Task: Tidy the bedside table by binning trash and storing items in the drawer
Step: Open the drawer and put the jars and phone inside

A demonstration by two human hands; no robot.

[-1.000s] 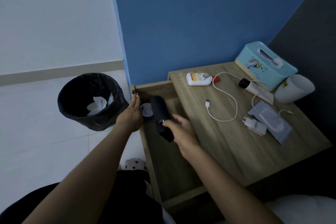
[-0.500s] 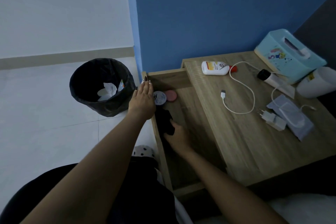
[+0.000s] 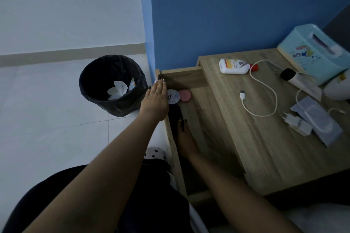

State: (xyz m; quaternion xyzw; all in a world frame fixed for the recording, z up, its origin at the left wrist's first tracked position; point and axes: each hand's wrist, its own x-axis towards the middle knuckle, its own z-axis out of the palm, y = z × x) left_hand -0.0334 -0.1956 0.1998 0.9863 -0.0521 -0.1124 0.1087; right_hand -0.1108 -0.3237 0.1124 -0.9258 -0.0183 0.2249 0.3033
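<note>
The left hand (image 3: 155, 101) lies flat with straight fingers on the left wall of the open drawer (image 3: 197, 119). The right hand (image 3: 184, 139) is down inside the drawer, touching the dark case (image 3: 175, 117); whether it still grips it I cannot tell. Two round tins (image 3: 179, 96) sit at the drawer's far end. On the counter (image 3: 251, 138) lie a white bottle (image 3: 233, 66), a cable (image 3: 265, 92), a charger (image 3: 292, 122) and a tissue box (image 3: 310, 51). The bin (image 3: 111, 85) stands left, on the floor. A second ago the case was held above the drawer; now it is inside.
</note>
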